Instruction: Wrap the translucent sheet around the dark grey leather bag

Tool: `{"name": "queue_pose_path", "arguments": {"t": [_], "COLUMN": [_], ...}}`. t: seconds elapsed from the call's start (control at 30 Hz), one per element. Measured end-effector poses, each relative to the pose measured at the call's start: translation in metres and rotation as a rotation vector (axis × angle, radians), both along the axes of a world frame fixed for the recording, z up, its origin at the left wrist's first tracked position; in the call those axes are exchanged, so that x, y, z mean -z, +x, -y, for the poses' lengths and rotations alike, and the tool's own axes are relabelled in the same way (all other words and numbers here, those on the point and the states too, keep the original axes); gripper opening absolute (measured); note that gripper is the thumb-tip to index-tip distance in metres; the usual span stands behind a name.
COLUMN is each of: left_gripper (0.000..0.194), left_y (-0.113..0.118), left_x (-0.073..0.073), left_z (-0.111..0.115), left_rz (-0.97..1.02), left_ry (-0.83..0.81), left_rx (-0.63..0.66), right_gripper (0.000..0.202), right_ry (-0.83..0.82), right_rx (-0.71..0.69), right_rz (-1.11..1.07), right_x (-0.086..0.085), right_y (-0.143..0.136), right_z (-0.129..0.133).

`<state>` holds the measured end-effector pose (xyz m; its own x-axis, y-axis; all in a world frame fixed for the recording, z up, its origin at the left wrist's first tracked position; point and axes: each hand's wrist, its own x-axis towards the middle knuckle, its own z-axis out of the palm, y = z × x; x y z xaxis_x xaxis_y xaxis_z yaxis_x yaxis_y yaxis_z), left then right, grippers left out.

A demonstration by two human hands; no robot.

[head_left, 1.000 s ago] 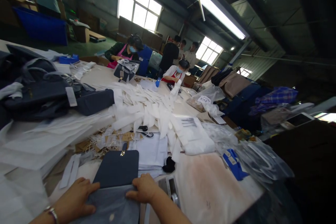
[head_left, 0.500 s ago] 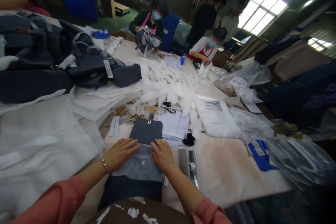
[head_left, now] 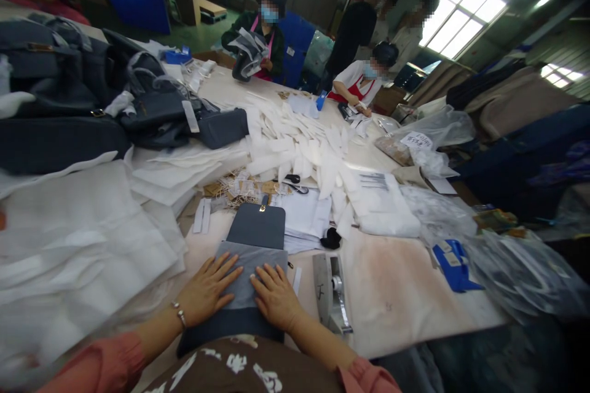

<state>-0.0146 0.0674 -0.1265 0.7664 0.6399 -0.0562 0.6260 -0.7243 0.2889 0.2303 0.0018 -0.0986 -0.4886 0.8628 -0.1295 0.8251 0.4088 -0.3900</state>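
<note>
Both hands flat on a dark bag at the counter's near edge

We press our left hand (head_left: 209, 290) and right hand (head_left: 275, 296), fingers spread and gripping nothing, on the grey wrapping sheet (head_left: 251, 273) over the navy bag (head_left: 256, 228), likely to smooth it flat. A tape dispenser (head_left: 332, 292) sits just right on the counter (head_left: 396, 295).

Factory packing hall: handbags (head_left: 152, 112) and wrapping sheets (head_left: 83, 227) heaped on worktable (head_left: 396, 295).

The dark bag's (head_left: 256, 227) near end is hidden under a translucent sheet (head_left: 251, 264) and both hands; workers' faces are blurred.
</note>
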Motion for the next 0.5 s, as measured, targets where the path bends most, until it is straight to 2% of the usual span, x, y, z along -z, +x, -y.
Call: {"name": "queue_pose_path", "arguments": {"t": [0.17,0.37,0.5], "left_gripper": [0.057,0.058,0.058], "left_y": [-0.009,-0.011,-0.012], "left_x": [0.015,0.019,0.021], "left_z": [0.008,0.009,0.011], "left_rz": [0.027,0.029,0.047], "left_ry": [0.015,0.0,0.01], "left_rx": [-0.014,-0.01,-0.013], "right_gripper": [0.047,0.051,0.053], "right_ry": [-0.024,-0.046,-0.048], "right_rx": [-0.001,-0.049,-0.073], "right_rz": [-0.012,0.001,0.025], "right_x": [0.003,0.014,0.016], "right_y": [-0.004,-0.007,-0.006], "right_z": [0.017,0.039,0.048]}}
